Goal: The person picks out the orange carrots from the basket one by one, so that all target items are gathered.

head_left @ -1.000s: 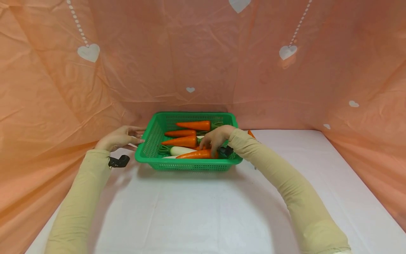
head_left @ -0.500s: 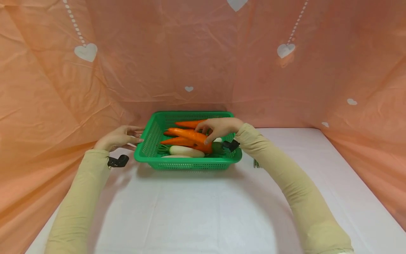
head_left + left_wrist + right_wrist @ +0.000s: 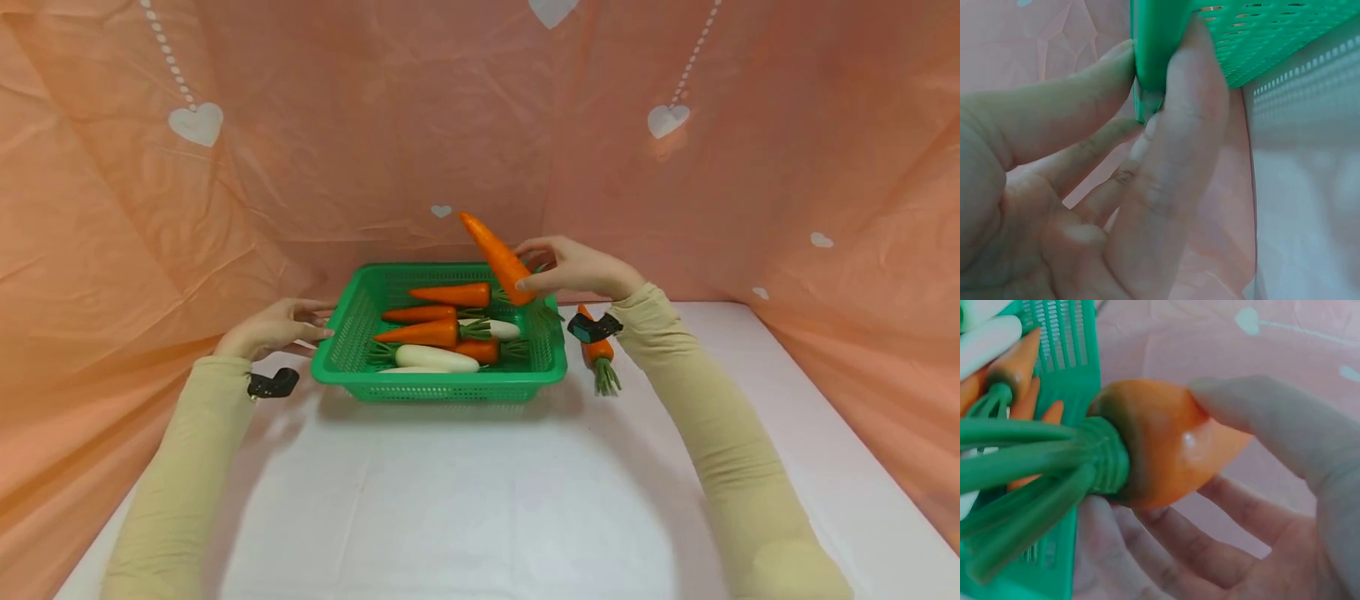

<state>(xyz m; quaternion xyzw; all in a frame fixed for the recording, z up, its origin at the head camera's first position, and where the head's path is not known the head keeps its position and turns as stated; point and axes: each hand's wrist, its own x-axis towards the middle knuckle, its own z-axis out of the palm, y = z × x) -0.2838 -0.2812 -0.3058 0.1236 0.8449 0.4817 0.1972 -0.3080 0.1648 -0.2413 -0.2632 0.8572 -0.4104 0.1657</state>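
My right hand (image 3: 581, 268) pinches a carrot (image 3: 495, 254) near its leafy end, above the basket's back right corner; its tip points up and left. In the right wrist view the thumb lies on one side of the carrot (image 3: 1154, 440) and the fingers on the other. At the left end of the green plastic basket (image 3: 438, 378), my left hand (image 3: 273, 327) pinches the rim between thumb and finger, as the left wrist view shows. Inside the basket lie several carrots (image 3: 420, 333) and white radishes (image 3: 438, 359) with green tops.
Right of the basket, another carrot (image 3: 600, 348) lies on the white tabletop (image 3: 435, 492), partly behind the right wrist's camera (image 3: 594, 327). A peach-coloured cloth (image 3: 465, 125) with white hearts hangs behind and at both sides.
My right hand has lifted a carrot out of the basket, up and to the right, tilting its tip upward. The left hand stays at the rim. The carrot on the table shows more now.
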